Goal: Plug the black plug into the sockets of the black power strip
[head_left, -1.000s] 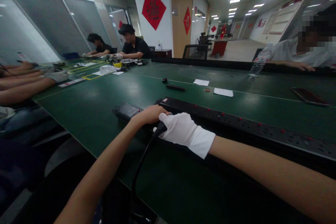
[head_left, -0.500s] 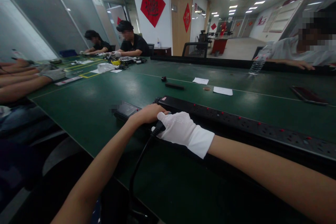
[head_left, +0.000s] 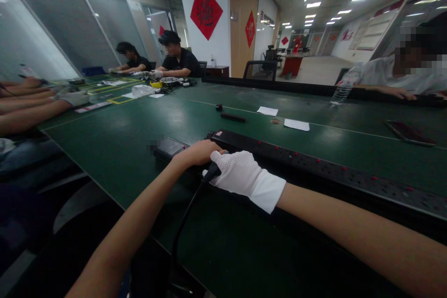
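Two hands meet beside the power strip [head_left: 275,152] on the table [head_left: 139,121], so hold the black cable plug [head_left: 213,171] there straight, clamped in your gloved right hand [head_left: 236,172], and steady your left hand [head_left: 200,152], whose grip cannot be made out.

Just right of the clear bottle [head_left: 344,84] sits a person in a white top [head_left: 377,72], with a dark phone-like slab [head_left: 410,133] nearer on that side. Left of the bottle lie two paper slips [head_left: 296,124], with an office chair [head_left: 260,69] farther back. Well left of the bottle are a plastic bag [head_left: 142,91], two people in black tops [head_left: 176,61] and a red diamond poster [head_left: 206,10]
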The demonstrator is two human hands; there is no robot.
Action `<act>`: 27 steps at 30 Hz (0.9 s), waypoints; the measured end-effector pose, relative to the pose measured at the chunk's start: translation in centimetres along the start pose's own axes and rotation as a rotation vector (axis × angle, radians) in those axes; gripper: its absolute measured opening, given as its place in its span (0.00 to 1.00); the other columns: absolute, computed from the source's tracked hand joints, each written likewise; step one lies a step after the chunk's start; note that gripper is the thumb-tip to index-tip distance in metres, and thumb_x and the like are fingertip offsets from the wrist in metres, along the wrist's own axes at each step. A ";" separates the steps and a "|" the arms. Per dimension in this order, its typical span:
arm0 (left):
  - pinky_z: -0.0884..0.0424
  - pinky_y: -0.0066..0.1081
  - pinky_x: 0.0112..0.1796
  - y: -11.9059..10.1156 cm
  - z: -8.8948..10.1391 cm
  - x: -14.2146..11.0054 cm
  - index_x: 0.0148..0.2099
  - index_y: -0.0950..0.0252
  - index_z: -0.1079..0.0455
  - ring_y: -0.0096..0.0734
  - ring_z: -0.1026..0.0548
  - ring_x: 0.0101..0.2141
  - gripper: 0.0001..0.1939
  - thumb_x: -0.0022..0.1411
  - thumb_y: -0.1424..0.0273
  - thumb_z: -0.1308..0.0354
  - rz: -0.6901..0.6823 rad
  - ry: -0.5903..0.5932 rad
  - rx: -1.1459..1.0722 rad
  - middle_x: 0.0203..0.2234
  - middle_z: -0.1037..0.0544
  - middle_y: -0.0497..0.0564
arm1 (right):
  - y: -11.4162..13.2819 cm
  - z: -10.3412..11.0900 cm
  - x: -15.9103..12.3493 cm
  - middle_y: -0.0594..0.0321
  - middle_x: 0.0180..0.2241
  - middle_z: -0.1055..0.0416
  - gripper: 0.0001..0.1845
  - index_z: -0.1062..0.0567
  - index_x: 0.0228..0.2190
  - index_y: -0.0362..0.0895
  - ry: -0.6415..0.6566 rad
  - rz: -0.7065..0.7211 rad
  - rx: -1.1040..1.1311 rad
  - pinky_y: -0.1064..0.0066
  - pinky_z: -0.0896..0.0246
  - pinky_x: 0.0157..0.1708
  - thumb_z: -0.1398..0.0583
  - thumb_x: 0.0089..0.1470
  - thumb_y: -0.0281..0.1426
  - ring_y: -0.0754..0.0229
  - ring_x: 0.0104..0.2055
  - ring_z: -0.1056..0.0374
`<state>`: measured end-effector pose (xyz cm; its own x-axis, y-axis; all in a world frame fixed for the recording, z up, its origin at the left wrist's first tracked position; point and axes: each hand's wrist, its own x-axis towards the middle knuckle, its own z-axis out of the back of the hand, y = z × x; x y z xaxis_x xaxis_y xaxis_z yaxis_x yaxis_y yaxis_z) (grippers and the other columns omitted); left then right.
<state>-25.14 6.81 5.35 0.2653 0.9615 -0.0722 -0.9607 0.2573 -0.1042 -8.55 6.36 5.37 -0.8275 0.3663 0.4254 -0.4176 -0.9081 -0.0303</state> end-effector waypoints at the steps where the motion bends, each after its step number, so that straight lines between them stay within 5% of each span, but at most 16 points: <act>1: 0.38 0.29 0.33 0.1 -0.1 0.0 0.34 0.66 0.28 0.35 0.27 0.33 0.19 0.63 0.64 0.58 -0.003 -0.002 -0.002 0.34 0.23 0.57 | 0.0 0.0 0.0 0.61 0.31 0.28 0.14 0.33 0.35 0.45 -0.002 0.000 -0.002 0.69 0.48 0.26 0.49 0.51 0.42 0.57 0.31 0.32; 17: 0.39 0.29 0.32 0.9 -0.7 0.2 0.36 0.63 0.27 0.35 0.27 0.33 0.17 0.62 0.63 0.56 -0.025 -0.023 -0.063 0.34 0.23 0.55 | 0.7 1.2 -0.2 0.56 0.32 0.29 0.13 0.32 0.34 0.42 0.028 0.156 -0.116 0.67 0.47 0.27 0.52 0.58 0.37 0.56 0.33 0.33; 27: 0.38 0.29 0.36 0.6 -0.5 0.0 0.36 0.63 0.27 0.34 0.27 0.36 0.15 0.62 0.65 0.54 -0.011 -0.027 -0.067 0.35 0.23 0.54 | 0.6 1.0 0.0 0.56 0.33 0.29 0.15 0.33 0.36 0.42 0.039 0.074 -0.094 0.68 0.45 0.29 0.50 0.56 0.40 0.56 0.33 0.32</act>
<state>-25.72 6.92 4.75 0.2729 0.9610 -0.0443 -0.9498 0.2618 -0.1714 -8.37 5.64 6.26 -0.8706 0.3081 0.3836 -0.3865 -0.9107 -0.1457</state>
